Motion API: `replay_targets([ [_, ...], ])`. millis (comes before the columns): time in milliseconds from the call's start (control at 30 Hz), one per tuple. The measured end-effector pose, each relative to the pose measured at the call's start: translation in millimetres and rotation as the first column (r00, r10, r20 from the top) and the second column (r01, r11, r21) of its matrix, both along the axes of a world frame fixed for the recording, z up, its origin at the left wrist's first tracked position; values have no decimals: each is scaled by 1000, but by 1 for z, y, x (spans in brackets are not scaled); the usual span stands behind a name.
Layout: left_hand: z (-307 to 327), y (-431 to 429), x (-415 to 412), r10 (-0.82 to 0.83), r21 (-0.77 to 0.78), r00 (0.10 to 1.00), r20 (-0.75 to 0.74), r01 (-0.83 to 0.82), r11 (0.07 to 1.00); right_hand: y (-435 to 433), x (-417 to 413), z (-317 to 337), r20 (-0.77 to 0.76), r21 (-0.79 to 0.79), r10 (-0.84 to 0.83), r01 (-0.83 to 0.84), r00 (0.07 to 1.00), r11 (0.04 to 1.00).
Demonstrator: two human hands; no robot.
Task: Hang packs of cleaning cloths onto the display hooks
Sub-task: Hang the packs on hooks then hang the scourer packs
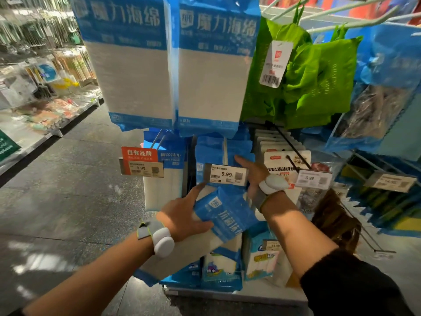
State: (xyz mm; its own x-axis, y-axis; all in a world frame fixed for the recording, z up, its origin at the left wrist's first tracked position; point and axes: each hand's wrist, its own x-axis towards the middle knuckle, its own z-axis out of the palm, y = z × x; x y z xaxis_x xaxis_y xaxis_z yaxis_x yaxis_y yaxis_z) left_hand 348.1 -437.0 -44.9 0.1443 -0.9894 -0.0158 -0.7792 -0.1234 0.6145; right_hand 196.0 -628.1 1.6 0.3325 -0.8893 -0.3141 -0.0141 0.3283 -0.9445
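Gripped the pack of cleaning cloths in the left hand at lower centre of the frame, tilted, blue header just under the price tag. Spread the right hand open right of that tag, fingers against the hung packs on the middle display hook. Not yet threaded on. Risked catching the header on the tag instead of the hook tip, tearing its top, or dropping the pack through a loose one-handed hold
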Motion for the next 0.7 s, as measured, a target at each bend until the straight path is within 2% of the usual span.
replay_targets([
  [100, -12, -4, 11, 40, 28, 999, -20, -40, 999, -28, 13, 5, -72, -89, 18, -25, 997, 996],
  [200, -25, -6, 27, 126, 51, 984, -123, -121, 991, -43, 24, 9, -280, -266, -2, -76, 960, 961],
  [267, -33, -6, 40, 192, 61, 963, -189, -183, 981, -39, 28, 12, -361, -347, -48, -87, 931, 934],
  [333, -36, -4, 47, 226, 63, 943, -245, -218, 974, -35, 25, 10, -331, -432, -134, -23, 934, 901],
  [433, -40, 1, 57, 231, 76, 881, -413, -219, 973, -25, 29, 10, -221, -493, -227, 92, 949, 865],
  [600, -40, 8, 53, 255, 118, 760, -598, -231, 966, -18, 23, 5, -161, -423, -146, 66, 976, 904],
  [700, -38, 13, 45, 256, 154, 635, -729, -212, 965, -4, 7, -6, -75, -354, -96, 64, 993, 933],
])
